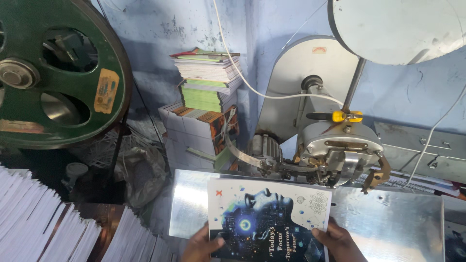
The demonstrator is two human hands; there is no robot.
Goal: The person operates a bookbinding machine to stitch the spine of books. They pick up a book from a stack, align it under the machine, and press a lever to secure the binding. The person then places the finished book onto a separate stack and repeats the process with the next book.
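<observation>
Booklet with a dark blue and white illustrated cover was held flat on the shiny metal table of a stitching machine, near the table's front edge and towards its left side. It was gripped at both lower corners: the left hand was clasped on the lower left corner, thumb laid over the cover, and the right hand was clasped on the lower right edge, thumb likewise on top. Both hands were reached forward from the bottom of the view, palms turned inward. The wrists and the booklet's bottom edge were cut off by the frame. The fingers beneath the cover were hidden. Stacks of booklets were piled behind the table's far left corner, a large green wheel stood at the left, and white paper piles lay below it.
</observation>
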